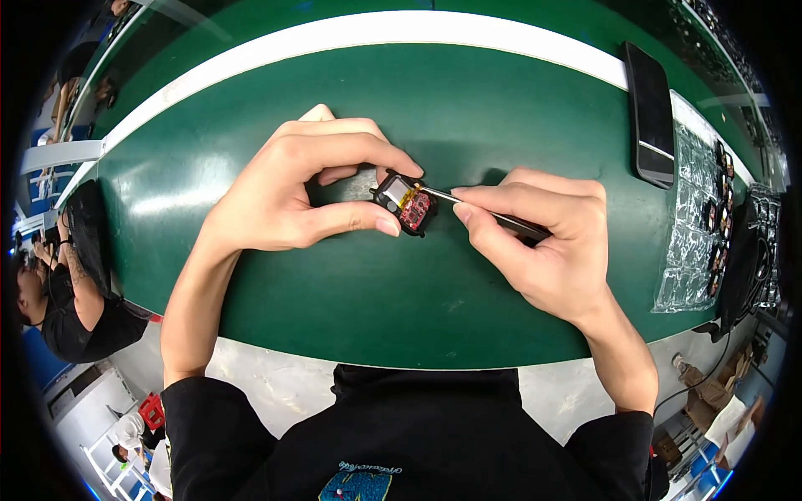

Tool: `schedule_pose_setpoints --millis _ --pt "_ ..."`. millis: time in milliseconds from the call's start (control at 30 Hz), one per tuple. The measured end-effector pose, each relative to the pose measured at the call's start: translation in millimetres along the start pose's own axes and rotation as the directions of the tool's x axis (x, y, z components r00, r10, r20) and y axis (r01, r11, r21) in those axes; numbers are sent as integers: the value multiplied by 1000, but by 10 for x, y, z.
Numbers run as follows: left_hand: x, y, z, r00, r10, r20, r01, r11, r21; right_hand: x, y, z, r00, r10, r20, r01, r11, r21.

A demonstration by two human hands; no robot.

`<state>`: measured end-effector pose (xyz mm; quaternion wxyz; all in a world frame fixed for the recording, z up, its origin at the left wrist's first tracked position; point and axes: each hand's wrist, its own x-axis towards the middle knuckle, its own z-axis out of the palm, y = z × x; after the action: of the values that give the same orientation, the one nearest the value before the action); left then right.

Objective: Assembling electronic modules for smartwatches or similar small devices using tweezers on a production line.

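Between the thumb and fingers of my left hand (309,179) is a small black electronic device (407,203) with its casing open. A red circuit board, a silvery block and a strip of yellow tape show inside it. My right hand (543,230) grips a pair of tweezers (505,219), dark at the handle and metallic toward the tip. Their tip meets the upper right part of the device, near the yellow tape. Whether the tip pinches anything is too small to tell.
A black phone (649,117) lies at the right of the green table (351,309). Beside it a clear plastic tray (689,209) carries several small dark parts. A black bag (746,259) and a cable sit at the right edge. Another person (83,301) sits at the left.
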<state>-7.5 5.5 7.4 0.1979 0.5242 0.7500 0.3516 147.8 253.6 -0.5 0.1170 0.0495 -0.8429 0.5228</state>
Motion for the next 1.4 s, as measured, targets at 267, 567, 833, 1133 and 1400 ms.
schedule_pose_setpoints --millis 267,567,833,1133,1400 --pt "22 57 12 1000 -3 7 3 999 36 -1 5 7 1000 1 7 -1 1000 -15" --pt "28 41 34 991 128 -28 -125 989 83 7 -18 18 1000 10 -3 -10 1000 -6" --pt "28 78 15 998 55 -14 -54 997 55 12 -5 -8 1000 -18 21 18 1000 -18" --pt "11 49 47 993 117 -22 -116 991 60 -12 -23 31 1000 -6 6 6 1000 -24" --pt "26 89 20 995 100 -24 -98 993 61 -22 6 37 998 -57 -5 57 998 -21"
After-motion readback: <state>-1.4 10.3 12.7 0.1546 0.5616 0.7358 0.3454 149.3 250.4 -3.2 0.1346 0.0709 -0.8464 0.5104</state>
